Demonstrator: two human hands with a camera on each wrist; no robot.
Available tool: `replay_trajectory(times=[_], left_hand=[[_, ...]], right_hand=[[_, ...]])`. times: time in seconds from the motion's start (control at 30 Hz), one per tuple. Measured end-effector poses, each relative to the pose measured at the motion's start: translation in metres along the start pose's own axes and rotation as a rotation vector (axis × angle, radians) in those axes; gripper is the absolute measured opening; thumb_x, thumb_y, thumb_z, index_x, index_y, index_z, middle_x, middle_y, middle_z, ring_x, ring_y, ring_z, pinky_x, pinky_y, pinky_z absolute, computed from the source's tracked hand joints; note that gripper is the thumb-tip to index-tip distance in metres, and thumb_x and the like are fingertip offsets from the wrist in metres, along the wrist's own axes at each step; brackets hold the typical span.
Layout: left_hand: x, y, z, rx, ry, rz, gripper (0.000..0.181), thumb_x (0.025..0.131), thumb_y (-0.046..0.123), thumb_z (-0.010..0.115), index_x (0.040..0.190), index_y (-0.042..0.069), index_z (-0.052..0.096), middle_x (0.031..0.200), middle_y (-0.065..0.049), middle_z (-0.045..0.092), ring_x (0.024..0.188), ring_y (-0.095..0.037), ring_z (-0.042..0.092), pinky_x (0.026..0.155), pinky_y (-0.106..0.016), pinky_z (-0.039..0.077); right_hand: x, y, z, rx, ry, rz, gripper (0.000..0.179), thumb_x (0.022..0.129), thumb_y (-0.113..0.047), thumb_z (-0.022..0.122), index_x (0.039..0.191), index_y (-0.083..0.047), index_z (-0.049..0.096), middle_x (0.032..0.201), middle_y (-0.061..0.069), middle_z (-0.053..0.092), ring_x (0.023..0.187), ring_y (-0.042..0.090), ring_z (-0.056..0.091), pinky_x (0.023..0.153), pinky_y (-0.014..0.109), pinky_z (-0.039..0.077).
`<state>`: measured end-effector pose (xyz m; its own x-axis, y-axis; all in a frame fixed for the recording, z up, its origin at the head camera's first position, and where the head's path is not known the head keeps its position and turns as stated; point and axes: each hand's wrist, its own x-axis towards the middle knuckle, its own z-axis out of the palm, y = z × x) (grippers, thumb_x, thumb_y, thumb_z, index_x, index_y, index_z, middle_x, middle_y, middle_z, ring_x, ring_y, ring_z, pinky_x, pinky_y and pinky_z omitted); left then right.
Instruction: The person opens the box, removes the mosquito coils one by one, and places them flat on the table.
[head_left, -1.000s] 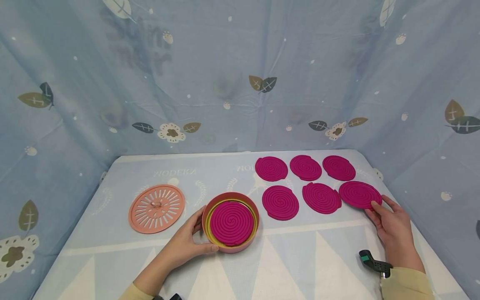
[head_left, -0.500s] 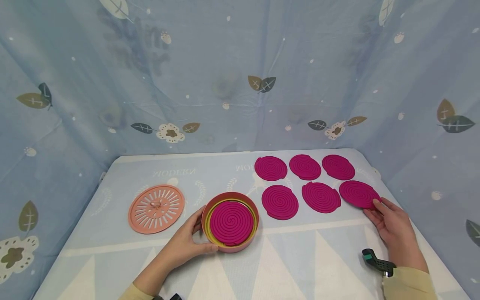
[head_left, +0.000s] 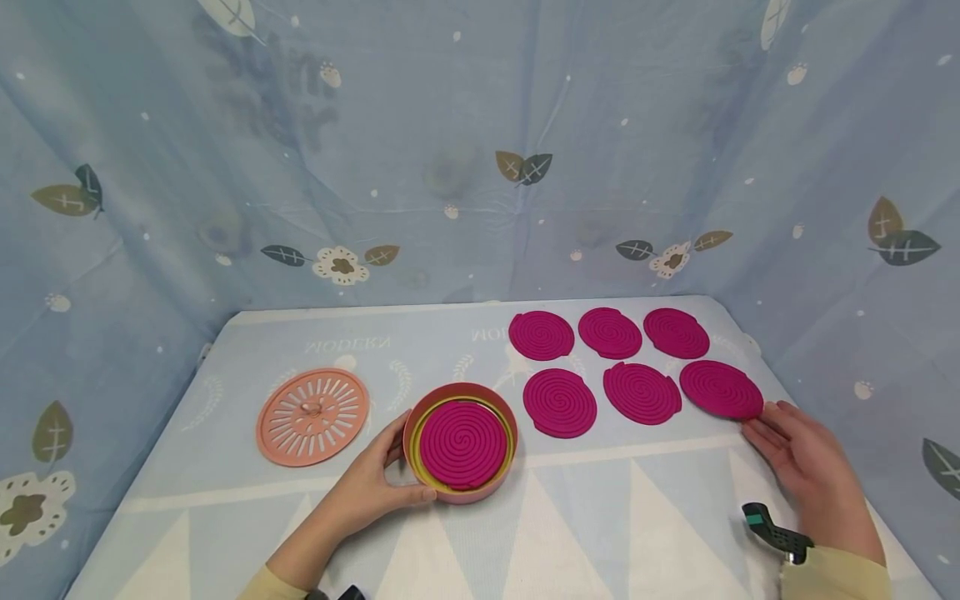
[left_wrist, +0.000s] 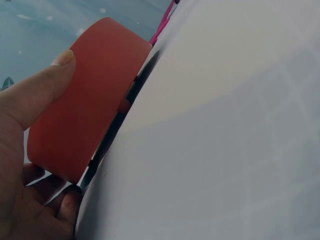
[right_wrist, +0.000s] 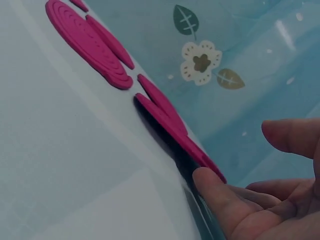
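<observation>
My left hand (head_left: 372,482) grips the side of a round pink mosquito coil holder (left_wrist: 92,97), thumb on the near wall and fingers behind. Inside its yellow-lined rim lies a magenta spiral mosquito coil (head_left: 463,446). At the right of the table, my right hand (head_left: 802,454) is at the near edge of another mosquito coil (head_left: 720,389). In the right wrist view the thumb stands apart from that coil, and a fingertip (right_wrist: 205,177) is at its underside. The coil is tilted, its near edge raised with a dark shadow beneath.
Several more magenta coils lie flat in two rows, including a near coil (head_left: 560,403) and a far coil (head_left: 677,333). A pink slotted lid (head_left: 312,417) with a small knob lies at left. Patterned blue curtain (head_left: 480,167) rises behind the table.
My right thumb has come off the top of the tilted coil, and the hand has shifted slightly right and nearer. The left hand and the holder stay in place.
</observation>
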<state>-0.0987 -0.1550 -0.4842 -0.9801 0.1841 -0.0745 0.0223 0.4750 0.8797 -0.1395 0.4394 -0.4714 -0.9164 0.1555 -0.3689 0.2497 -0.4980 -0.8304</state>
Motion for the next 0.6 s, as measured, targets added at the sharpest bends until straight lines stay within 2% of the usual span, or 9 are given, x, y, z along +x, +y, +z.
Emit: replay_trajectory(times=[0.13,0.37,0.47,0.6], left_hand=[[0.0001,-0.0001,-0.0001,-0.01,0.0,0.005,0.118,0.059,0.047,0.094,0.155,0.027,0.029,0.149,0.007,0.041,0.129,-0.015,0.05,0.11,-0.037,0.038],[-0.0005,0.001,-0.0007,-0.013,-0.007,0.005,0.118,0.059,0.047,0.094,0.156,0.026,0.028,0.149,0.007,0.041,0.129,-0.015,0.049,0.11,-0.036,0.038],[-0.0005,0.0012,-0.0016,-0.016,-0.012,0.004,0.119,0.06,0.048,0.094,0.156,0.024,0.028,0.149,0.007,0.041,0.13,-0.014,0.049,0.11,-0.035,0.037],[-0.0004,0.0012,-0.0025,-0.017,-0.015,-0.004,0.119,0.06,0.047,0.094,0.156,0.024,0.027,0.15,0.007,0.041,0.13,-0.014,0.048,0.111,-0.035,0.037]], right_hand=[[-0.0036,-0.0008,-0.0045,-0.01,0.003,-0.006,0.101,0.095,-0.024,0.068,0.157,-0.026,-0.012,0.139,0.004,0.037,0.093,0.012,0.069,0.095,0.039,0.05],[-0.0062,-0.002,-0.0098,-0.025,-0.003,-0.046,0.102,0.095,-0.023,0.068,0.157,-0.026,-0.013,0.123,-0.003,0.05,0.095,0.012,0.069,0.086,0.037,0.056],[-0.0067,-0.0023,-0.0099,-0.042,0.001,-0.046,0.103,0.094,-0.024,0.069,0.157,-0.027,-0.012,0.118,-0.005,0.051,0.095,0.011,0.069,0.084,0.036,0.057],[-0.0071,-0.0016,-0.0088,-0.049,0.001,-0.048,0.104,0.093,-0.025,0.071,0.157,-0.03,-0.01,0.125,-0.002,0.047,0.097,0.012,0.068,0.085,0.036,0.056]])
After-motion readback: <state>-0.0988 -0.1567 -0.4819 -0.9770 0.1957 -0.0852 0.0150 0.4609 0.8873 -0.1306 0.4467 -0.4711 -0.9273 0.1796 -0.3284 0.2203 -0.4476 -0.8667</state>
